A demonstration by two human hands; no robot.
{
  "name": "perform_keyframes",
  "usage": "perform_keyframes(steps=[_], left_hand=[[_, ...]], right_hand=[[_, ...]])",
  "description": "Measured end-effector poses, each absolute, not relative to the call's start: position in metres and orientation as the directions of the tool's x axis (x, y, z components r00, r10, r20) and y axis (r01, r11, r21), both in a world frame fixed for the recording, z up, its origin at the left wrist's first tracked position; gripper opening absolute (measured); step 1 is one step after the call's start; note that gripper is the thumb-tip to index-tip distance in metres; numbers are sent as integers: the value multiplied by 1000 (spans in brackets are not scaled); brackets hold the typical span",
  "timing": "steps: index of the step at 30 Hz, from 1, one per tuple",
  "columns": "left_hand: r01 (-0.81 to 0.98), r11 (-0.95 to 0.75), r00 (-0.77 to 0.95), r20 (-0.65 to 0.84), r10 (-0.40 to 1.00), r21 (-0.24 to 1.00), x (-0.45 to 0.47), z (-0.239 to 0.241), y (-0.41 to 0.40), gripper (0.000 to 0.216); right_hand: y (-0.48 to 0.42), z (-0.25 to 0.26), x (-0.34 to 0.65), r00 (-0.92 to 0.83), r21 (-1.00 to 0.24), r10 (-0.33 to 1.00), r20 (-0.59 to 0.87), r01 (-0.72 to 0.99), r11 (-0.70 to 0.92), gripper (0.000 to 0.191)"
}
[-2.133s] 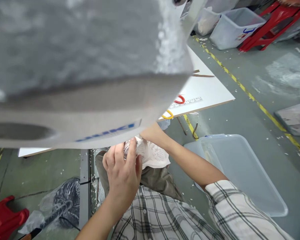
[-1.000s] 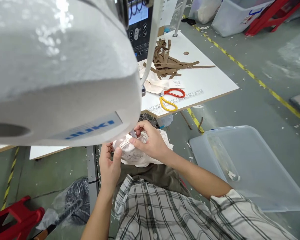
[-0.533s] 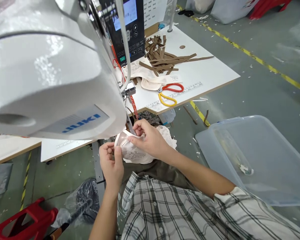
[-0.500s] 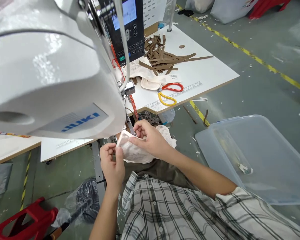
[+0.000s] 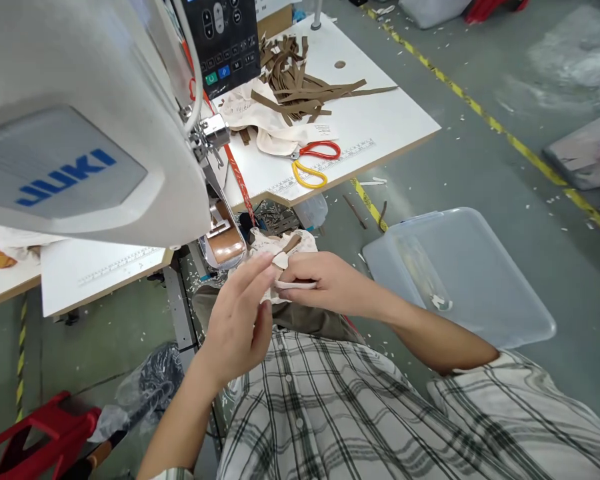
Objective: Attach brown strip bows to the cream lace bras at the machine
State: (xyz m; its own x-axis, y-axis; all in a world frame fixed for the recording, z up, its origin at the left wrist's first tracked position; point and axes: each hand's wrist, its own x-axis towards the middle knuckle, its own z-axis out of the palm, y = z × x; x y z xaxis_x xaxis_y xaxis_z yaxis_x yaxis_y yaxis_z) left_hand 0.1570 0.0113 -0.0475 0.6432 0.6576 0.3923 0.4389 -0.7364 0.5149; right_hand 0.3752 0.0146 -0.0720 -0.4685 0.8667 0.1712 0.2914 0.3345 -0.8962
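Drawn back since the earlier frame, off-white lace-patterned fabric lies over the lap beside the copper-coloured metal sewing arm, edge pinched by the right hand, left hand indeterminate in grip, and, likely light and limp, suits edge holding.

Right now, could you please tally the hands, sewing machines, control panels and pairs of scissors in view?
Left hand and right hand: 2
Sewing machine: 1
Control panel: 1
Scissors: 1 pair
Total: 5
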Motion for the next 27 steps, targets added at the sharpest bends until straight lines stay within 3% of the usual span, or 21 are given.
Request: perform_keyframes(steps=[3, 5, 8, 11, 16, 27], left_hand=[[404, -789, 801, 238, 549, 463, 160, -46, 22, 62], [427, -807, 819, 202, 536, 409, 160, -51, 25, 45], [426, -849, 790, 329, 517, 312, 158, -61, 23, 13], [401, -900, 731, 533, 426, 169, 155, -68, 16, 18], [405, -912, 669, 660, 341, 60, 157, -68, 8, 25], [406, -901, 657, 636, 404, 153, 154, -73, 6, 25]], right_hand=[[7, -73, 379, -553, -762, 808, 205, 428, 486, 10], [2, -76, 381, -550, -647, 804, 225, 533, 546, 12], [-5, -83, 382, -497, -519, 816, 294, 634, 573, 17], [-11, -87, 381, -429, -455, 794, 430, 656, 602, 19], [-17, -94, 378, -359, -439, 746, 561, 636, 635, 18], [-17, -97, 378, -366, -495, 777, 512, 614, 615, 17]])
